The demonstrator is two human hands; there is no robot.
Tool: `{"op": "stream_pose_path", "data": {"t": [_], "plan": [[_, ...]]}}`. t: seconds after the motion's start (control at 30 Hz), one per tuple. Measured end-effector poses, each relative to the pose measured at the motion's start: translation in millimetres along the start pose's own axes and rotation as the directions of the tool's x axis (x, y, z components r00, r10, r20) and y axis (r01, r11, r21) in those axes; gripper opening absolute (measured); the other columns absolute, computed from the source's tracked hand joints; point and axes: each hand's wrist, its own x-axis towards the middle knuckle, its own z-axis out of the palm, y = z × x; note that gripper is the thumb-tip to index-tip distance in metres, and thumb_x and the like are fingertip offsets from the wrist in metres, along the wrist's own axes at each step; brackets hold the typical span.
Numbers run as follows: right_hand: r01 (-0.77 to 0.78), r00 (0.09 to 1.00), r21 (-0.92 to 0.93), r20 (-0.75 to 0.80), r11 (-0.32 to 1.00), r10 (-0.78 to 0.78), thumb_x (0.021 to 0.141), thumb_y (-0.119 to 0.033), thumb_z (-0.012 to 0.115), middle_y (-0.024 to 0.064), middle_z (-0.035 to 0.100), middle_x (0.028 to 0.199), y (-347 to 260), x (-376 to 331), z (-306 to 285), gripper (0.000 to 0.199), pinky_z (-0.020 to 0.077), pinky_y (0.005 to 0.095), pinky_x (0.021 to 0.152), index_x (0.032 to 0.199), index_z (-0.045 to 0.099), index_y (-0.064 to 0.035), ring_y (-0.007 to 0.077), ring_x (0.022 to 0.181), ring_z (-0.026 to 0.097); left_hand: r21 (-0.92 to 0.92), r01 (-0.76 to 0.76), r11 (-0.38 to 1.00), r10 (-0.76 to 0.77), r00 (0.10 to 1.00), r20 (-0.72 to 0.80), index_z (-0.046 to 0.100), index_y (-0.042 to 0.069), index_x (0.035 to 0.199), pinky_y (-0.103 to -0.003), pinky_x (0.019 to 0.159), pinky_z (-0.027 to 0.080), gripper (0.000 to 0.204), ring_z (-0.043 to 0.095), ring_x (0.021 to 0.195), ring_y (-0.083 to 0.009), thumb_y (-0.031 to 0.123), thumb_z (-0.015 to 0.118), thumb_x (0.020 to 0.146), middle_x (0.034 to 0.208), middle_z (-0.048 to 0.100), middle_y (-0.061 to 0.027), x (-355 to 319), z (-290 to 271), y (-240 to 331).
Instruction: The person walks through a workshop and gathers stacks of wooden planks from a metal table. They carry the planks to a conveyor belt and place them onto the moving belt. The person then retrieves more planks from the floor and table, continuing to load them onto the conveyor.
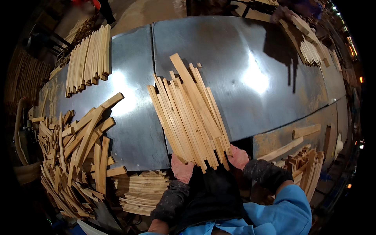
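A loose bundle of pale wooden strips (184, 117) lies on the metal table (219, 43), its near ends overhanging the edge in front of my body. One wider strip (196, 98) rests slantwise on top and juts out at the far end. My left hand (182, 169), in a pink glove, is closed on the bundle's near left corner. At the near right corner my right hand (238, 157), gloved alike, presses against the outer strips with its fingers curled. Parts of the fingers on both hands are hidden by the wood. The strips' ends are uneven.
A jumbled heap of wood pieces (84, 145) covers the left side. An even row of strips (89, 58) sits at the far left. Stacked strips (141, 192) stand below the table edge, and more (307, 168) at the right. Another person's hand (282, 15) is at the far right.
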Motion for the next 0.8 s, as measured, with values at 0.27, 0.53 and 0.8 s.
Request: {"op": "stream_pose_path", "data": {"t": [0.27,0.53,0.8], "plan": [[0.047,0.984,-0.154,0.176,0.987,-0.02,0.094,-0.035,0.069,0.0235,0.066,0.131,12,17,-8,0.07,0.0534,0.053,0.098,0.15,0.046,-0.0027,0.0444,0.116,0.065,-0.06,0.098,0.993,-0.09,0.988,0.127,0.037,-0.003,0.159,-0.047,0.113,0.046,0.104,0.054,0.136,-0.0448,0.028,0.089,0.075,0.149,0.053,-0.0277,1,-13,-6],[0.141,0.913,-0.048,-0.38,0.989,-0.149,0.093,-0.031,0.068,0.0211,0.065,0.129,-79,86,-36,0.065,0.0489,0.0512,0.105,0.148,0.05,-0.0016,0.0398,0.125,0.06,-0.114,0.112,0.987,-0.118,0.992,-0.046,0.048,0.007,0.157,-0.047,0.114,0.046,0.086,0.054,0.136,-0.0419,0.027,0.085,0.082,0.148,0.055,-0.0253,11,-26,12],[0.028,0.962,-0.126,-0.265,0.992,-0.06,0.093,-0.022,0.068,0.0214,0.061,0.136,-111,124,-36,0.065,0.0469,0.0482,0.11,0.152,0.049,-0.0015,0.0409,0.127,0.057,0.22,-0.093,0.971,0.107,0.993,-0.056,0.054,0.013,0.155,-0.05,0.122,0.037,0.075,0.044,0.147,-0.0421,0.036,0.08,0.089,0.161,0.046,-0.0203,67,-24,46]]}}
